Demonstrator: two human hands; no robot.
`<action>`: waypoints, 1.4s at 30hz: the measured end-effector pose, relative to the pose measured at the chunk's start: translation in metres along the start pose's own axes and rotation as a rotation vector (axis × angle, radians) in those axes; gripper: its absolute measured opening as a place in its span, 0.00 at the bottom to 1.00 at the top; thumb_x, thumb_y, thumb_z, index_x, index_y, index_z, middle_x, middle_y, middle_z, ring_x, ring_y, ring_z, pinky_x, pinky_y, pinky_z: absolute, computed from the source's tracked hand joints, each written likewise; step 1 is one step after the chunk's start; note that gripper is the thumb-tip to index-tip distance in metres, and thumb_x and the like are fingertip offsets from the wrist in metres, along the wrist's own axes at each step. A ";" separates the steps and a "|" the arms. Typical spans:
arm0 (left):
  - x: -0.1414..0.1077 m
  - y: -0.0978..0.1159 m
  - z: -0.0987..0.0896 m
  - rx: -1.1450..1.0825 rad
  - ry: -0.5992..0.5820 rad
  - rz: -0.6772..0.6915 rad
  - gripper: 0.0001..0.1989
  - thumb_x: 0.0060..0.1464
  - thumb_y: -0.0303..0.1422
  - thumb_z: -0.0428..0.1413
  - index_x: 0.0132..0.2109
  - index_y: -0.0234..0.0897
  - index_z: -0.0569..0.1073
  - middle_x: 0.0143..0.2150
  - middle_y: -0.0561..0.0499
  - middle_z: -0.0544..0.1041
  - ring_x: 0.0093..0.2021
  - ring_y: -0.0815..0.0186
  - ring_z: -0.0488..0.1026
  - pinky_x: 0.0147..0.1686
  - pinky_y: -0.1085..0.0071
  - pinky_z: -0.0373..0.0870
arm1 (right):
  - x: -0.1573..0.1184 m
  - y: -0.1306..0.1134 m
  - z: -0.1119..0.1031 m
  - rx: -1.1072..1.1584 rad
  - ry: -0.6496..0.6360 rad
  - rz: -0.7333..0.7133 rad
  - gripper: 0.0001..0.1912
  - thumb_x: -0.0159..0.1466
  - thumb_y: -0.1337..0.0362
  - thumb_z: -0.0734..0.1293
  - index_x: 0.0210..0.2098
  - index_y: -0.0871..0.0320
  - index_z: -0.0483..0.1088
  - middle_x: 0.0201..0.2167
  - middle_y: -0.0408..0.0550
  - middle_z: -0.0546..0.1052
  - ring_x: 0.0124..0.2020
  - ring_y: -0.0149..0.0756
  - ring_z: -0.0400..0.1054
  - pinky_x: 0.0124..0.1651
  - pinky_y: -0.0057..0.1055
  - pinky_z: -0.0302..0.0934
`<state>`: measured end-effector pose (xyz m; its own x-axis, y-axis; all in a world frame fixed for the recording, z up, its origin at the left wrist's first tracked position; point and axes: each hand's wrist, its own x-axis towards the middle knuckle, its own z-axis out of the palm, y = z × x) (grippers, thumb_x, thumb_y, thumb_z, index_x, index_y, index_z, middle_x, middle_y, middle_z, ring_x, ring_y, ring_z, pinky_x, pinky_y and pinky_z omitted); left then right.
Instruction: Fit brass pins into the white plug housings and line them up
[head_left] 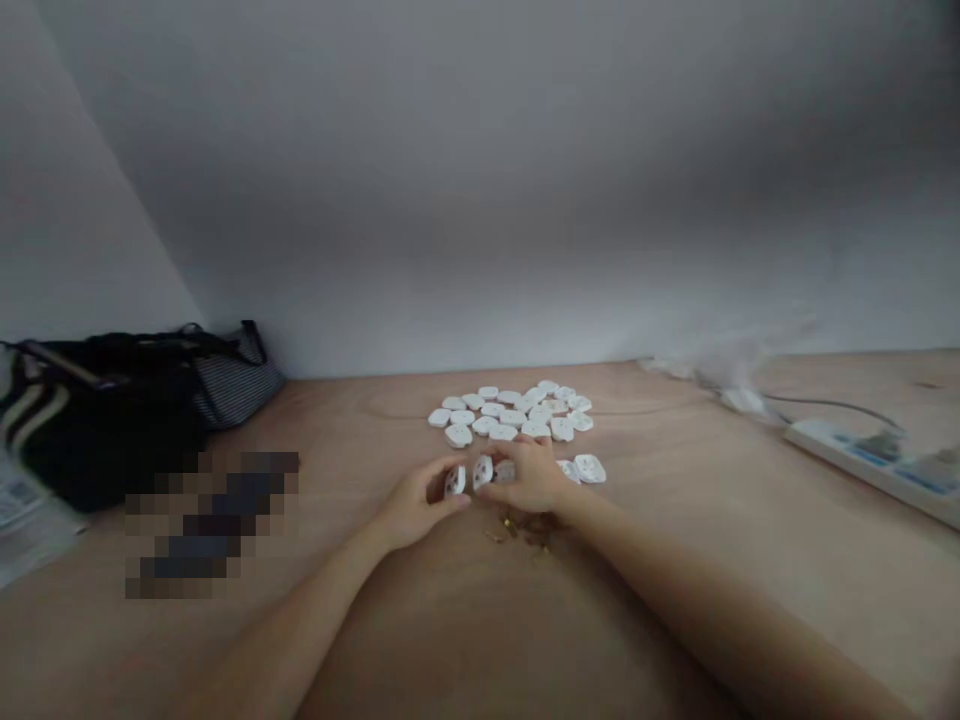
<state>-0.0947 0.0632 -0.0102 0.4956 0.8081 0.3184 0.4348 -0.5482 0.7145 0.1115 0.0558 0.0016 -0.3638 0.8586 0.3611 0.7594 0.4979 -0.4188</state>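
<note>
My left hand point(416, 503) is closed on a white plastic socket piece point(454, 481), held on edge between thumb and fingers. Just to its right, my right hand point(531, 474) grips another white socket piece point(482, 472), also tilted up, with a small gap between the two. Beneath the right hand lies a small heap of brass metal parts point(525, 530). Beyond both hands spreads a group of similar white pieces point(511, 417), lying flat. A couple more white pieces point(589, 468) rest right of the right hand, partly hidden by it.
A black bag point(112, 420) stands at the left near the wall. In front of it is a dark, pixelated object point(217, 520). On the right a white power strip point(877, 465) lies with a cable, and a crumpled clear plastic bag point(739, 380) sits by the wall.
</note>
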 end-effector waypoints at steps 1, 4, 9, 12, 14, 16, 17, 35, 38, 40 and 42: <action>0.000 0.000 0.000 -0.008 -0.002 -0.004 0.24 0.49 0.36 0.60 0.53 0.36 0.69 0.54 0.45 0.72 0.54 0.54 0.67 0.54 0.54 0.62 | 0.001 -0.001 0.001 -0.009 -0.011 -0.007 0.22 0.52 0.54 0.70 0.45 0.49 0.69 0.37 0.44 0.77 0.44 0.45 0.65 0.49 0.44 0.47; -0.001 -0.002 0.000 -0.028 -0.011 -0.002 0.24 0.49 0.35 0.60 0.53 0.36 0.68 0.54 0.44 0.72 0.54 0.54 0.68 0.55 0.55 0.61 | 0.003 -0.004 0.004 -0.038 -0.040 -0.021 0.23 0.52 0.53 0.69 0.46 0.50 0.68 0.37 0.45 0.77 0.44 0.46 0.65 0.48 0.43 0.48; -0.002 -0.004 0.000 -0.017 -0.013 -0.010 0.22 0.49 0.35 0.59 0.52 0.35 0.69 0.51 0.45 0.74 0.51 0.56 0.70 0.53 0.55 0.63 | 0.002 0.003 0.003 -0.085 -0.059 -0.022 0.30 0.50 0.50 0.70 0.50 0.50 0.65 0.42 0.48 0.75 0.47 0.48 0.63 0.48 0.46 0.47; -0.003 -0.001 -0.002 0.061 0.016 -0.006 0.25 0.48 0.36 0.59 0.54 0.36 0.66 0.52 0.44 0.72 0.51 0.55 0.69 0.52 0.55 0.64 | -0.002 0.014 -0.001 -0.121 -0.076 -0.015 0.32 0.47 0.46 0.71 0.49 0.50 0.67 0.46 0.51 0.73 0.48 0.51 0.61 0.48 0.48 0.47; -0.004 0.005 -0.003 0.197 0.129 0.050 0.29 0.45 0.37 0.61 0.55 0.36 0.65 0.53 0.43 0.70 0.53 0.54 0.67 0.53 0.54 0.61 | -0.004 0.020 -0.004 -0.142 -0.086 -0.013 0.29 0.48 0.46 0.70 0.47 0.49 0.70 0.46 0.51 0.72 0.49 0.52 0.60 0.48 0.49 0.47; -0.006 0.016 -0.002 0.328 0.235 0.145 0.26 0.45 0.36 0.62 0.51 0.37 0.68 0.50 0.43 0.71 0.51 0.54 0.67 0.52 0.56 0.62 | -0.006 0.025 -0.006 -0.156 -0.089 -0.013 0.26 0.49 0.47 0.70 0.45 0.48 0.71 0.45 0.50 0.72 0.49 0.51 0.60 0.49 0.49 0.47; -0.007 0.022 0.000 0.366 0.249 0.192 0.20 0.46 0.35 0.61 0.48 0.37 0.70 0.46 0.45 0.72 0.48 0.56 0.68 0.50 0.58 0.64 | -0.007 0.026 -0.006 -0.160 -0.087 -0.012 0.24 0.49 0.48 0.70 0.44 0.49 0.72 0.45 0.50 0.72 0.49 0.51 0.60 0.49 0.49 0.47; -0.016 0.052 0.035 0.267 -0.171 0.123 0.04 0.51 0.24 0.57 0.30 0.35 0.72 0.32 0.52 0.71 0.35 0.66 0.69 0.36 0.71 0.66 | -0.073 0.009 -0.038 -0.060 -0.072 -0.113 0.22 0.49 0.51 0.71 0.42 0.49 0.71 0.38 0.45 0.75 0.43 0.43 0.63 0.47 0.41 0.46; -0.017 0.053 0.037 0.275 -0.161 0.157 0.04 0.53 0.25 0.54 0.31 0.36 0.70 0.33 0.52 0.72 0.36 0.65 0.69 0.37 0.71 0.65 | -0.079 0.012 -0.040 -0.068 -0.066 -0.108 0.28 0.47 0.47 0.71 0.45 0.48 0.70 0.41 0.46 0.73 0.44 0.45 0.62 0.47 0.42 0.46; -0.018 0.054 0.038 0.274 -0.137 0.158 0.04 0.55 0.26 0.52 0.33 0.36 0.69 0.33 0.52 0.72 0.36 0.65 0.69 0.37 0.70 0.66 | -0.082 0.015 -0.039 -0.087 -0.059 -0.085 0.32 0.46 0.43 0.71 0.47 0.49 0.69 0.43 0.49 0.72 0.45 0.46 0.61 0.47 0.43 0.47; -0.018 0.055 0.039 0.256 -0.091 0.156 0.04 0.56 0.26 0.51 0.34 0.36 0.69 0.34 0.52 0.72 0.36 0.65 0.69 0.37 0.70 0.66 | -0.083 0.018 -0.037 -0.099 -0.063 -0.068 0.33 0.47 0.42 0.69 0.49 0.49 0.68 0.45 0.50 0.71 0.46 0.47 0.60 0.47 0.44 0.47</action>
<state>-0.0508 0.0100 -0.0010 0.6316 0.6934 0.3468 0.5172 -0.7101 0.4778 0.1752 -0.0111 -0.0048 -0.4470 0.8308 0.3317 0.7802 0.5434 -0.3097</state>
